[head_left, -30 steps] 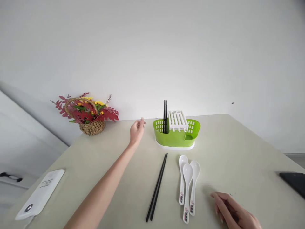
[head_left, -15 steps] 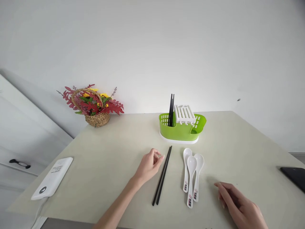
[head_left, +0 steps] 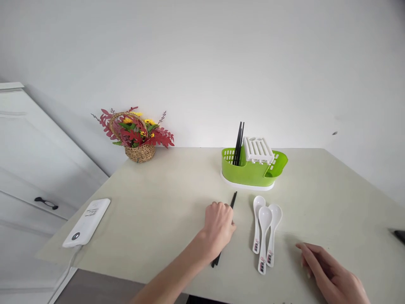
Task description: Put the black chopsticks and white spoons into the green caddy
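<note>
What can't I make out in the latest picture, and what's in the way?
All in the head view:
- Middle of the chopsticks on the table: covered by the left hand.
- The left hand's grip: most of its fingers are behind its own back.
- Lower ends of the standing chopsticks: behind the green basket's front wall.
- Dark object: cut off by the right edge.
- Spoon-handle print: too small.

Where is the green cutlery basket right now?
In the head view, the green cutlery basket stands right of centre, toward the far side of the table, beyond the three white spoons and right of the wicker flower basket.
</note>
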`<state>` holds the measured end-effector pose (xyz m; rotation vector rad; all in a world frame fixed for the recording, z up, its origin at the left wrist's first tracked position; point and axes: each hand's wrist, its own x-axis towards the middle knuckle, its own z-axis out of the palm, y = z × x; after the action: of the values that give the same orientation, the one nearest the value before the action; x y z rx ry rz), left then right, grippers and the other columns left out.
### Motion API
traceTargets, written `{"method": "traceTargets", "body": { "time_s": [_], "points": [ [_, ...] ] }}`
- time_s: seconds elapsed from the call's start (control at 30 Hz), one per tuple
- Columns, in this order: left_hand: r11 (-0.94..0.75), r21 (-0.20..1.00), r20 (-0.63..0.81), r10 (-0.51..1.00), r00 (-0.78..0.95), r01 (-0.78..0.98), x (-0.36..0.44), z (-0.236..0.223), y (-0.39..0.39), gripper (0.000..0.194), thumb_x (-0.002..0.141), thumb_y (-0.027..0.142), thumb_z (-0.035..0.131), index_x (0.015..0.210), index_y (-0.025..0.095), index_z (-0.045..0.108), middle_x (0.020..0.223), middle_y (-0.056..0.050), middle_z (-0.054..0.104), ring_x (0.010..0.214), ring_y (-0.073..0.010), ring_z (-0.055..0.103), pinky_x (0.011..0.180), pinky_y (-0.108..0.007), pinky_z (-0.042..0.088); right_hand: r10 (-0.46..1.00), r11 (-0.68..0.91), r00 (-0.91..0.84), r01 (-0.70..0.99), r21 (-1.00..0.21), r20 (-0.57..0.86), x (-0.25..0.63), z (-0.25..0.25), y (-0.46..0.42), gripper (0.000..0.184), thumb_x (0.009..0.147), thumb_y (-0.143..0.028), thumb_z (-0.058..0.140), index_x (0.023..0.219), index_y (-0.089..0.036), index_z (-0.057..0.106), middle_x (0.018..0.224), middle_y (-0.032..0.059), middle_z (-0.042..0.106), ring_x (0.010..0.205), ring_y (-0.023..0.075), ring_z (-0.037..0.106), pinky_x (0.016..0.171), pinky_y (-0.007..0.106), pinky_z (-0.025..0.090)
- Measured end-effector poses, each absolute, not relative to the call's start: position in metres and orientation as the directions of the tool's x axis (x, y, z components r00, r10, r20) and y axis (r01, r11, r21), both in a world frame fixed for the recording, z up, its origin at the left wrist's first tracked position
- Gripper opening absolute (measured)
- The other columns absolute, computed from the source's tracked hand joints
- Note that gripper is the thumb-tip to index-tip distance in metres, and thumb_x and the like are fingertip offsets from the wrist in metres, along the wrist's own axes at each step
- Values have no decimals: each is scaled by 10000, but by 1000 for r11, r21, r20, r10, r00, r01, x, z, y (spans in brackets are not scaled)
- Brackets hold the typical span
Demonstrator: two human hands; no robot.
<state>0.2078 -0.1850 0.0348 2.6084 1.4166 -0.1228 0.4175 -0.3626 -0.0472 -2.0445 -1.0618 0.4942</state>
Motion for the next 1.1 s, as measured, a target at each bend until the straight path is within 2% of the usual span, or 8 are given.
{"method": "traceTargets", "body": {
  "time_s": [0.17, 0.33, 0.4, 0.47, 0.53, 0.63, 0.77, 1.1],
  "points": [
    [-567, 51, -218, 797, 564, 822, 210, 47, -186, 204, 762, -6, 628, 778, 185, 700, 696, -98, 654, 711, -279, 682, 603, -340, 414, 805, -344, 593, 511, -788, 32, 413, -42, -362, 435, 902, -680, 508, 907, -273, 663, 658, -25, 636, 562, 139, 573, 585, 205, 445],
    [-541, 66, -174, 821, 543, 838, 194, 52, -172, 223, 857, 49, 558, 757, 173, 712, 751, -132, 708, 724, -277, 706, 617, -333, 434, 813, -368, 582, 487, -792, -20, 415, -43, -363, 450, 905, -695, 496, 941, -280, 664, 670, -34, 637, 594, 137, 594, 612, 202, 442],
    [-503, 211, -118, 838, 533, 838, 181, 56, -162, 221, 897, 110, 571, 752, 184, 721, 771, -113, 743, 745, -269, 724, 644, -326, 466, 811, -387, 584, 481, -787, -42, 418, -45, -363, 459, 903, -704, 487, 961, -286, 668, 692, -32, 647, 615, 140, 600, 633, 203, 449],
    [-463, 458, -17, 849, 528, 759, 168, 62, -155, 177, 933, 201, 605, 823, 206, 743, 824, -68, 781, 778, -242, 744, 697, -309, 512, 813, -405, 579, 484, -776, -63, 422, -49, -364, 471, 892, -718, 487, 961, -290, 670, 705, -29, 654, 619, 143, 595, 649, 207, 458],
    [-421, 692, 107, 863, 493, 586, 156, 67, -153, 156, 958, 314, 627, 917, 228, 750, 899, -29, 804, 834, -218, 763, 759, -285, 556, 821, -416, 564, 493, -764, -84, 427, -54, -364, 490, 869, -741, 496, 957, -293, 671, 712, -25, 660, 620, 147, 596, 649, 209, 465],
    [-376, 866, 241, 891, 385, 329, 144, 69, -156, 214, 956, 426, 647, 963, 233, 740, 975, -20, 813, 931, -222, 776, 855, -285, 597, 830, -426, 548, 504, -751, -104, 433, -61, -365, 513, 851, -761, 502, 986, -298, 676, 730, -23, 673, 627, 148, 605, 643, 208, 471],
    [-380, 901, 316, 905, 285, 207, 138, 60, -163, 205, 921, 425, 707, 929, 224, 749, 994, -37, 818, 947, -242, 784, 916, -329, 617, 835, -417, 541, 504, -756, -99, 436, -66, -365, 526, 866, -747, 499, 1066, -297, 685, 748, -13, 688, 646, 161, 626, 647, 219, 481],
    [-441, 860, 381, 889, 253, 257, 129, 46, -164, 180, 904, 402, 739, 947, 233, 780, 975, -34, 820, 895, -240, 793, 896, -365, 654, 829, -412, 553, 504, -759, -83, 429, -60, -362, 502, 875, -745, 495, 1000, -295, 679, 742, -14, 683, 633, 161, 622, 639, 227, 480]
  ]
}}
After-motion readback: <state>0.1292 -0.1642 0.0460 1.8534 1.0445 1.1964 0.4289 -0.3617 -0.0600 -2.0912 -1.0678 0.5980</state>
